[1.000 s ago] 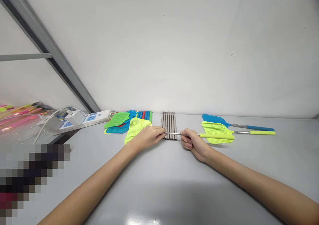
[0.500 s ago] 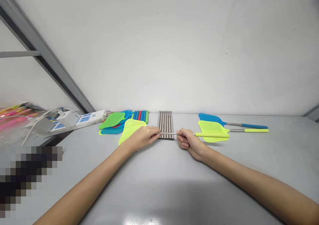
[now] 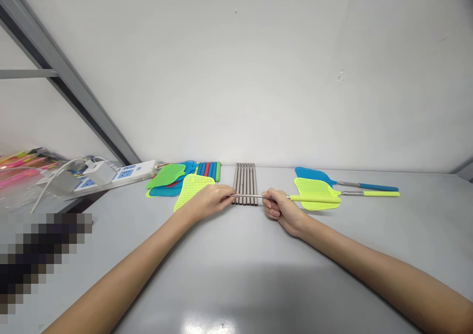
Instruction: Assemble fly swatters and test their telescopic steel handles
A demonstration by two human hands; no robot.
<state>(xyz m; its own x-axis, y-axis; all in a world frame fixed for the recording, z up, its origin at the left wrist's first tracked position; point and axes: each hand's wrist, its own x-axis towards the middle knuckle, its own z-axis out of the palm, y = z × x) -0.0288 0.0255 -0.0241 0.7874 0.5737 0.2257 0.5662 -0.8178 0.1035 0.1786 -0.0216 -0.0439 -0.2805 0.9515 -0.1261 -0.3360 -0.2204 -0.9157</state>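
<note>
Between my hands, a yellow-green fly swatter (image 3: 194, 188) with a thin telescopic metal rod is held level above the table. My left hand (image 3: 212, 199) is closed, pinching the rod near the mesh head, which it partly covers. My right hand (image 3: 280, 208) wraps round the rod just left of the yellow-green grip (image 3: 314, 199). Behind the rod, several metal tubes (image 3: 246, 181) lie side by side on the table. The grip passes in front of another yellow-green swatter (image 3: 314, 186), which lies beside a blue swatter (image 3: 314, 175).
Left of the tubes lie several coloured handles (image 3: 211, 171) and a pile of swatter heads (image 3: 166, 177) in green and blue. A white power strip (image 3: 125, 175) with plugs and cables stands further left, near plastic-bagged items (image 3: 22, 176). A wall closes the back of the grey table (image 3: 236, 275).
My left hand has shifted slightly left with the mesh head, and a little more rod shows between my hands. My right hand keeps its grip. The camera view has tilted slightly.
</note>
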